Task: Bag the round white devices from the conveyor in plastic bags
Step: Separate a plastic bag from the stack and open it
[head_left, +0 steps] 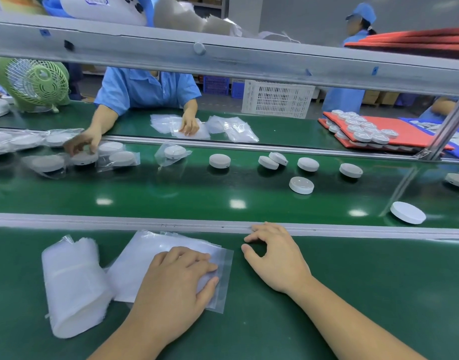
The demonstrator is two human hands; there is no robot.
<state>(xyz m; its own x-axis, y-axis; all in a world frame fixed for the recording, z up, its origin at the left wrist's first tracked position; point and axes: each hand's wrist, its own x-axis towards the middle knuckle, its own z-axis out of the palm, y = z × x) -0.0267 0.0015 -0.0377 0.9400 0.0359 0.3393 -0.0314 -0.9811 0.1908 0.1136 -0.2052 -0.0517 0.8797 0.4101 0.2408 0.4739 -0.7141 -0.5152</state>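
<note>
Left hand [176,281] pressing flat on the stack of clear plastic bags [142,258]; right hand [277,261] loosely curled, empty; round white devices [301,185] on the green conveyor belt [171,189]

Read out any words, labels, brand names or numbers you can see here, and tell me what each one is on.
No text here is legible.
Blue printed mark on the white object on the top shelf: too blurred to read.
Print on the blue and white sheet at the far right: too blurred to read.
The round white devices and plastic bags: no markings visible.
</note>
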